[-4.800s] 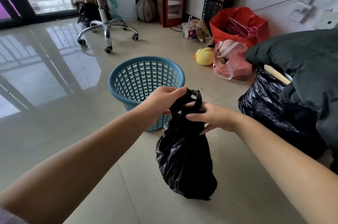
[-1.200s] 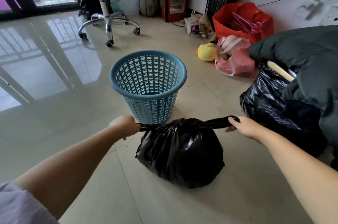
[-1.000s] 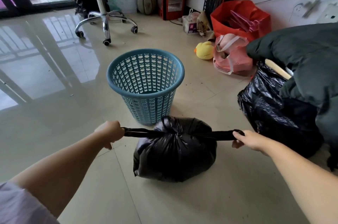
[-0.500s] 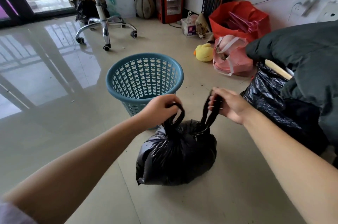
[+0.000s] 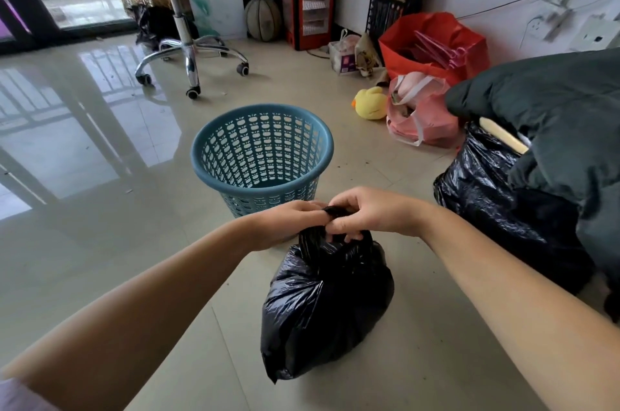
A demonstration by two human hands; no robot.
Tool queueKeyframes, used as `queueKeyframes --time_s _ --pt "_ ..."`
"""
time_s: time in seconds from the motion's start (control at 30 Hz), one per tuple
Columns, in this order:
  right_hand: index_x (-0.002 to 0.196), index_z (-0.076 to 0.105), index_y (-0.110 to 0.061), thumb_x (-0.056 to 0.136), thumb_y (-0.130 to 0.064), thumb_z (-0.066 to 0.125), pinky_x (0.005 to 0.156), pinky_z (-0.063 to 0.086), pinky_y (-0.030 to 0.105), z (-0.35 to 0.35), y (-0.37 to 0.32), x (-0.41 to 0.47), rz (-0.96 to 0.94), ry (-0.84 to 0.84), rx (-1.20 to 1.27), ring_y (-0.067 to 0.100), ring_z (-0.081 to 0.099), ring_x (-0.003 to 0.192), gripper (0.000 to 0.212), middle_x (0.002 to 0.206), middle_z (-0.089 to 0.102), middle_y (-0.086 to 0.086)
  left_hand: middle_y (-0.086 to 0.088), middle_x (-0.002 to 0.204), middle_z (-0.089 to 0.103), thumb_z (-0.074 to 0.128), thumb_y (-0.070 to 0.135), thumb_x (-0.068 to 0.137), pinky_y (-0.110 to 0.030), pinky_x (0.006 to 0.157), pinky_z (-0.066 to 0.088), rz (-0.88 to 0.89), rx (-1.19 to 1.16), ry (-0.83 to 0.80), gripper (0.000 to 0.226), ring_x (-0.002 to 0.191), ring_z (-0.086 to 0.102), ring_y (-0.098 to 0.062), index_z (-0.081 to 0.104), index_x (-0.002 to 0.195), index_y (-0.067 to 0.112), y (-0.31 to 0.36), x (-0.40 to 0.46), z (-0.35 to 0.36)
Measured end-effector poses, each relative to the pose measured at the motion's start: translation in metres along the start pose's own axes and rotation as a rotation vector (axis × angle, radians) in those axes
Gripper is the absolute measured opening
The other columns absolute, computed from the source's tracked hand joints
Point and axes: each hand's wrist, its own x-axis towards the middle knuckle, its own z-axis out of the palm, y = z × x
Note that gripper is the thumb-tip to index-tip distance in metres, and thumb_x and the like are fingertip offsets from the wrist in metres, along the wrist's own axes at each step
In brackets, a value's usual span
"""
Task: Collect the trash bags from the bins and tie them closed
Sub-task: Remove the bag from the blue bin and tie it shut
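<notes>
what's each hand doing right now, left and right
Left hand: closed, pinching the twisted handles of the black trash bag.
Right hand: closed, fingers curled round the same handles at the bag's top.

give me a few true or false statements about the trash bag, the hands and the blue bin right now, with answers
1. Both hands grip the top of the small black trash bag. True: the left hand and right hand meet at its gathered handles.
2. The blue bin has a bag inside. False: it holds no bag.
3. The bag sits inside the bin. False: it rests on the floor, nearer the camera than the bin.
4. A yellow duck toy lies beyond the bin. True.
</notes>
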Motion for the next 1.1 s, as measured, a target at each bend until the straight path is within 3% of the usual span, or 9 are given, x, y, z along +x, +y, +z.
queueKeyframes --time_s 0.03,0.1,0.2,0.27,0.4,0.53,0.7,0.93,1.1 --pt "0.093 0.064 -0.010 0.087 -0.013 0.063 0.064 0.044 0.024 -0.001 0.003 0.000 -0.032 0.046 0.090 0.006 0.048 0.052 0.007 0.071 0.063 0.013 -0.004 0.080 0.064 0.051 0.024 0.088 -0.021 0.075 0.046 0.006 -0.123 0.009 0.022 0.075 0.059 -0.011 0.059 0.077 0.006 -0.001 0.000 0.000" --pt "0.098 0.061 -0.010 0.090 -0.008 0.060 0.050 0.038 0.017 -0.004 0.016 0.002 -0.049 0.159 0.255 0.003 0.042 0.046 0.009 0.059 0.055 -0.002 0.002 0.053 0.056 0.048 0.021 0.095 -0.019 0.061 0.045 0.017 -0.303 0.081 0.037 0.054 0.055 -0.011 0.046 0.061 0.007 -0.005 0.003 -0.001" --pt "0.090 0.061 -0.014 0.091 -0.017 0.059 0.043 0.025 0.016 -0.004 0.043 0.004 0.001 0.268 0.280 0.004 0.032 0.042 0.004 0.052 0.040 -0.009 0.006 0.043 0.037 0.047 0.022 0.097 -0.017 0.050 0.042 0.018 -0.319 0.157 0.037 0.040 0.035 -0.010 0.046 0.061 0.012 -0.012 0.010 0.002" --pt "0.085 0.062 -0.013 0.093 -0.026 0.057 0.043 0.025 0.018 0.000 0.061 0.006 0.044 0.335 0.163 0.004 0.031 0.040 0.016 0.048 0.040 -0.012 0.009 0.043 0.034 0.051 0.030 0.095 -0.017 0.047 0.036 -0.027 -0.164 0.185 0.038 0.041 0.031 -0.010 0.046 0.061 0.014 -0.021 0.018 0.006" --pt "0.074 0.060 -0.019 0.095 -0.034 0.051 0.058 0.034 0.026 0.014 0.090 0.013 0.048 0.417 -0.256 0.006 0.042 0.055 0.028 0.055 0.046 -0.008 0.001 0.053 0.044 0.053 0.047 0.089 -0.031 0.061 0.037 -0.123 0.152 0.249 0.043 0.055 0.043 -0.019 0.045 0.058 0.019 -0.044 0.036 0.013" --pt "0.067 0.041 -0.029 0.098 -0.033 0.045 0.062 0.034 0.032 0.021 0.104 0.021 0.064 0.395 -0.520 0.020 0.046 0.067 0.031 0.058 0.044 -0.010 0.000 0.053 0.048 0.050 0.044 0.092 -0.026 0.052 0.034 -0.157 0.246 0.278 0.043 0.051 0.043 -0.015 0.046 0.058 0.019 -0.053 0.045 0.015" --pt "0.087 0.052 -0.011 0.098 -0.035 0.041 0.069 0.043 0.040 0.032 0.109 0.023 0.108 0.378 -0.540 0.030 0.056 0.077 0.029 0.079 0.062 0.010 0.003 0.051 0.046 0.049 0.043 0.093 -0.017 0.042 0.032 -0.196 0.287 0.311 0.042 0.043 0.041 -0.007 0.049 0.062 0.014 -0.068 0.047 0.020" --pt "0.078 0.038 -0.016 0.100 -0.035 0.038 0.059 0.030 0.033 0.033 0.036 -0.011 0.210 0.166 -0.465 0.024 0.044 0.067 0.029 0.063 0.042 -0.003 -0.001 0.056 0.037 0.049 0.038 0.093 -0.021 0.046 0.026 -0.285 0.356 0.222 0.042 0.049 0.033 -0.012 0.045 0.062 0.011 -0.011 -0.007 0.016" --pt "0.066 0.030 -0.026 0.099 -0.033 0.039 0.065 0.038 0.039 0.008 -0.059 -0.031 0.197 0.106 -0.438 0.024 0.044 0.068 0.035 0.061 0.039 -0.006 -0.006 0.060 0.040 0.050 0.035 0.093 -0.027 0.052 0.027 -0.298 0.370 0.231 0.042 0.055 0.035 -0.014 0.049 0.064 0.005 0.073 -0.060 -0.013"
